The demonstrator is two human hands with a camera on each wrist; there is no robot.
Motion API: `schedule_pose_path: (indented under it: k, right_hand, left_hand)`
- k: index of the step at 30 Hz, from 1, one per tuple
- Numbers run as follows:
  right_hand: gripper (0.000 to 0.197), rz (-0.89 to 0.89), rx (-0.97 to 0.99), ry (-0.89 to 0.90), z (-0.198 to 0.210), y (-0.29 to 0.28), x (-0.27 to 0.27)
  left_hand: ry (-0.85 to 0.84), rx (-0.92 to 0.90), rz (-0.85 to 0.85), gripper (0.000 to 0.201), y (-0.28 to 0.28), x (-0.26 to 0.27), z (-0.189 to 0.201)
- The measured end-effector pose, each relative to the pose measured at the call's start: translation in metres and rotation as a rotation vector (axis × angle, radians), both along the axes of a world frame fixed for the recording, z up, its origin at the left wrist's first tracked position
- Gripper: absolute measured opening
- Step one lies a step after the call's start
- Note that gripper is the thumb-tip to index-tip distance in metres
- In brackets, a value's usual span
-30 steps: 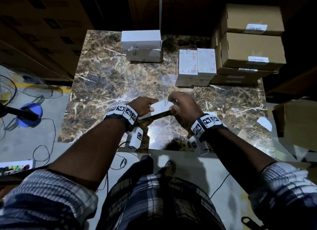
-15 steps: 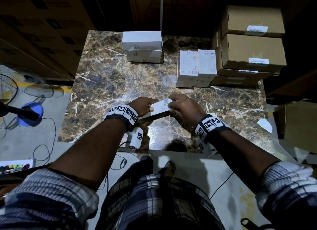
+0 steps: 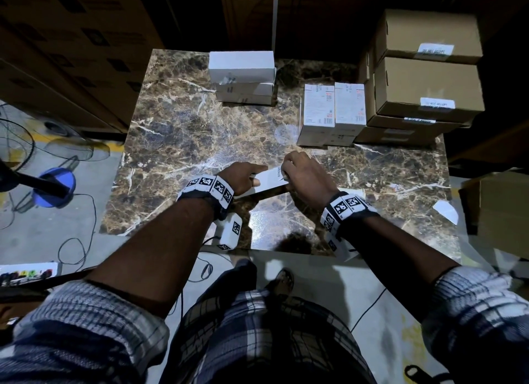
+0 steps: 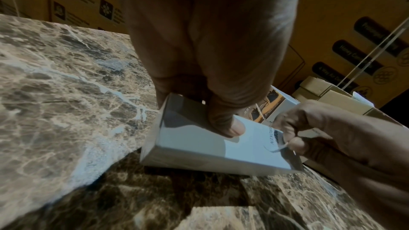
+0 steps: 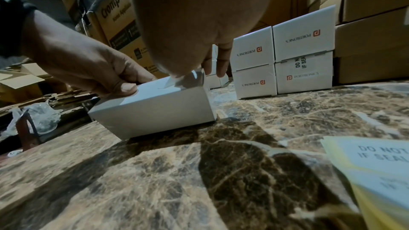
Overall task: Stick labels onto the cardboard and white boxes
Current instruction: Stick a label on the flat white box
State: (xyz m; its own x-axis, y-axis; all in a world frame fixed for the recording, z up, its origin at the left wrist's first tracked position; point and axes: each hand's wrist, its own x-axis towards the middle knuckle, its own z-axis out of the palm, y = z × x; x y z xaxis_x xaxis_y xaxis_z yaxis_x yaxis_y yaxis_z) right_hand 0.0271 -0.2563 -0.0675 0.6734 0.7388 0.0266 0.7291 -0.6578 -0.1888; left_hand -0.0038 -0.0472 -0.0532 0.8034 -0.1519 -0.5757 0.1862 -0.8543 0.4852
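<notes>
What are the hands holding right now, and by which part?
The left hand grips the white box by its left end, thumb on top. The right hand pinches the label at the box's right end.

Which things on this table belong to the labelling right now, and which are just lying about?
In use: white box, label, left hand, right hand, label sheets.
Lying about: fan base, cables, plastic wrap.

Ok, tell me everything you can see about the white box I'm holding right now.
The white box is a plain rectangular carton, cardboard by the look of it, lying flat on the marble table. The left hand grips its left end, thumb on top. The right hand pinches a clear label printed BROKEN, partly stuck near its right end.
</notes>
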Motion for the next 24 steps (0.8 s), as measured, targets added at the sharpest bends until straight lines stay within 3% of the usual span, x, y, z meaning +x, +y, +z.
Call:
schedule_pose_path:
  k: [5,10,22,24]
  right_hand:
    - [0.014,-0.078,0.174,0.142,0.004,0.000,0.001]
    - [0.020,-0.247,0.296,0.305,0.005,0.003,0.004]
    - [0.006,-0.371,0.542,0.453,0.011,0.004,0.005]
    - [0.016,-0.339,0.504,0.498,0.012,0.003,0.008]
  left_hand:
    - [0.009,-0.007,0.003,0.054,0.000,-0.001,0.000]
    - [-0.005,-0.011,0.009,0.054,0.000,-0.002,0.000]
    - [-0.011,-0.006,0.007,0.057,-0.001,-0.006,-0.003]
    - [-0.019,-0.009,0.012,0.057,-0.002,-0.007,-0.004]
